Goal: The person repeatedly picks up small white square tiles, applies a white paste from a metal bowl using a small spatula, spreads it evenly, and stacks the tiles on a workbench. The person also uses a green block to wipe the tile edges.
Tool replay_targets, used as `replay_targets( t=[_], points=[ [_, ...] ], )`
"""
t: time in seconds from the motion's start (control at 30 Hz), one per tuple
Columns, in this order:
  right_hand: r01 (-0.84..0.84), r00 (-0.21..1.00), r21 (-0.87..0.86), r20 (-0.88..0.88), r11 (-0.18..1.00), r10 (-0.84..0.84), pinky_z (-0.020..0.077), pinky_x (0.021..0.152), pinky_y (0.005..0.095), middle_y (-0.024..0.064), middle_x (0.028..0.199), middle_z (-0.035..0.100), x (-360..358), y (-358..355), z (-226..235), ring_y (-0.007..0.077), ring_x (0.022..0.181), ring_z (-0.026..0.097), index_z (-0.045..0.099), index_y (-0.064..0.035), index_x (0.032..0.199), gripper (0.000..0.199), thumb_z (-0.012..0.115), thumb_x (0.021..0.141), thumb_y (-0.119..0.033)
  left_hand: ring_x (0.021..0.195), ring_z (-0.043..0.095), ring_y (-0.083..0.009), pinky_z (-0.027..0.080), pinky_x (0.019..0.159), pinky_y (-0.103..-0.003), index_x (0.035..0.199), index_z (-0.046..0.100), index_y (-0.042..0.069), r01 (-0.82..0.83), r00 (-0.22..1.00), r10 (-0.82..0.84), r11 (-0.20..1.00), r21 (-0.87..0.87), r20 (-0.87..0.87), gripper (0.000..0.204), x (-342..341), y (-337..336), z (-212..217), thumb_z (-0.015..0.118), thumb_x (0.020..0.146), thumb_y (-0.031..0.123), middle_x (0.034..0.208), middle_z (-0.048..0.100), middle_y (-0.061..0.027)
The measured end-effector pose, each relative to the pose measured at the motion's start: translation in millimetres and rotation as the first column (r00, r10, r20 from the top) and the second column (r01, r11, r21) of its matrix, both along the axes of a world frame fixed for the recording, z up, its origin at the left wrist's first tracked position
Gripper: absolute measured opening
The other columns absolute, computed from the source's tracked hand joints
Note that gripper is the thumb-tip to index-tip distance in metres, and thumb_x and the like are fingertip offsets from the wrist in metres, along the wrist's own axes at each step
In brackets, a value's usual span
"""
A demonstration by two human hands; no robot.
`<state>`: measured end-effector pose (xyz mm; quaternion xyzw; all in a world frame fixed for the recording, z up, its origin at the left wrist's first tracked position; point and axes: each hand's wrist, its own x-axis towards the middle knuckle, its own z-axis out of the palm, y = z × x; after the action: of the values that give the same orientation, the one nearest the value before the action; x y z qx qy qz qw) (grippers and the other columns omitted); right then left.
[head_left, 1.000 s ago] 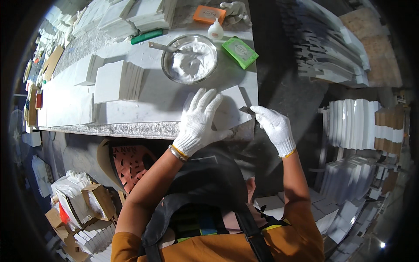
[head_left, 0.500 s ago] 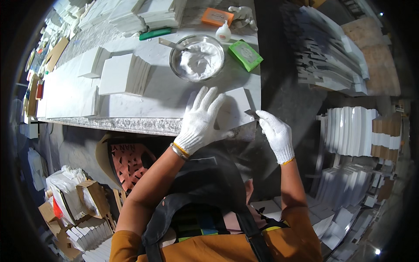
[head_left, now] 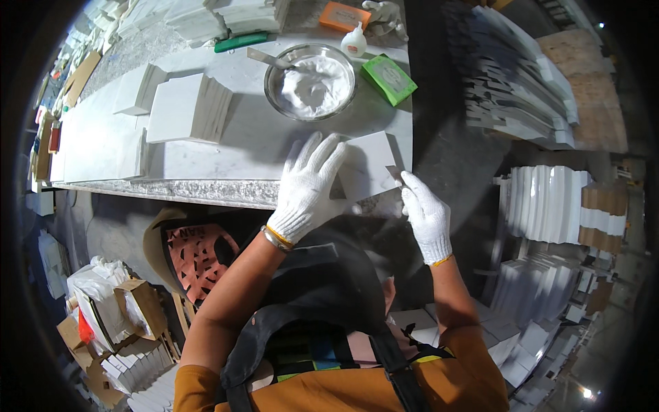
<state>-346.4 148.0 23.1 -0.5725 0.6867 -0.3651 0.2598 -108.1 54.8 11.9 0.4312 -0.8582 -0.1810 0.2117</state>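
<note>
A square white marble-like tile [head_left: 371, 162] lies at the near right of the work table. My gloved left hand [head_left: 309, 180] is open, its fingers stretched out over the tile's left side and the thumb by its near edge. Shut in my gloved right hand [head_left: 425, 213] is a small flat-bladed scraper [head_left: 394, 173], its blade at the tile's right edge. The right fingers partly hide its handle. Beyond the tile stands a steel bowl [head_left: 274, 104] of white paste [head_left: 317, 86], with a metal spatula [head_left: 268, 58] leaning in it.
Stacked white tiles [head_left: 177, 108] stand on the table's left side. A green box [head_left: 389, 79], white squeeze bottle [head_left: 354, 42], orange box [head_left: 343, 16] and green tool [head_left: 240, 42] lie around the bowl. Stacked slabs [head_left: 546, 204] stand at the right, and cardboard boxes [head_left: 139, 312] at lower left.
My right hand has drawn slightly nearer to me and to the left, and the scraper blade has tilted. The left hand stays beside the tile. The whole view has shifted a little.
</note>
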Motion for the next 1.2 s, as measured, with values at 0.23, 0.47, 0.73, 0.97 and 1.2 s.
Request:
replay_targets(
  t=[0.23,0.47,0.73,0.97,1.2],
  points=[
    [-0.086,0.994,-0.006,0.060,0.996,0.086,0.0477,0.059,0.0215,0.0008,0.085,0.070,21.4,0.8,1.1,0.0037,0.065,0.056,0.069,-0.0054,0.127,0.033,0.067,0.095,-0.007,0.145,0.037,-0.0365,0.026,0.120,-0.054,0.146,0.048,0.010,0.013,1.000,-0.013,0.999,0.038,0.005,0.101,-1.0,-1.3,2.6,0.091,0.059,0.035,0.153,0.045,-0.0128],
    [-0.018,0.984,0.186,0.179,0.982,-0.016,0.0469,0.058,0.0215,0.0042,0.098,0.075,-19.9,-25.0,14.0,0.0046,0.065,0.056,0.071,-0.0052,0.124,0.029,0.064,0.098,-0.012,0.139,0.043,-0.0385,0.031,0.116,-0.056,0.139,0.052,0.009,-0.010,0.999,0.008,0.999,-0.042,-0.043,0.094,0.3,-0.7,-1.2,0.091,0.057,0.034,0.148,0.049,-0.0136],
    [-0.147,0.987,0.120,0.089,0.982,0.137,0.0547,0.066,0.0252,0.0076,0.111,0.076,-12.4,-14.2,10.5,0.0107,0.079,0.068,0.071,-0.0033,0.122,0.027,0.063,0.098,-0.010,0.143,0.039,-0.0390,0.029,0.119,-0.054,0.142,0.051,0.008,0.009,0.999,-0.008,1.000,0.016,-0.034,0.096,3.2,-0.3,0.6,0.091,0.058,0.034,0.152,0.046,-0.0148],
    [-0.113,0.992,0.014,0.049,0.994,0.112,0.0466,0.058,0.0220,0.0024,0.096,0.075,-13.9,-27.0,3.2,0.0044,0.065,0.057,0.072,-0.0070,0.125,0.030,0.064,0.097,-0.015,0.142,0.040,-0.0386,0.030,0.118,-0.054,0.142,0.051,0.008,0.008,0.999,-0.007,1.000,0.016,-0.053,0.095,2.0,0.3,-0.4,0.091,0.058,0.032,0.151,0.046,-0.0146],
    [-0.121,0.987,0.105,0.123,0.987,0.108,0.0564,0.069,0.0256,0.0089,0.116,0.075,-9.6,-19.7,8.6,0.0105,0.089,0.071,0.071,-0.0028,0.123,0.027,0.063,0.098,-0.009,0.140,0.042,-0.0386,0.031,0.117,-0.056,0.140,0.051,0.009,0.004,0.998,-0.006,1.000,-0.021,-0.063,0.093,2.1,0.2,-2.9,0.090,0.059,0.031,0.148,0.049,-0.0129]
  ],
)
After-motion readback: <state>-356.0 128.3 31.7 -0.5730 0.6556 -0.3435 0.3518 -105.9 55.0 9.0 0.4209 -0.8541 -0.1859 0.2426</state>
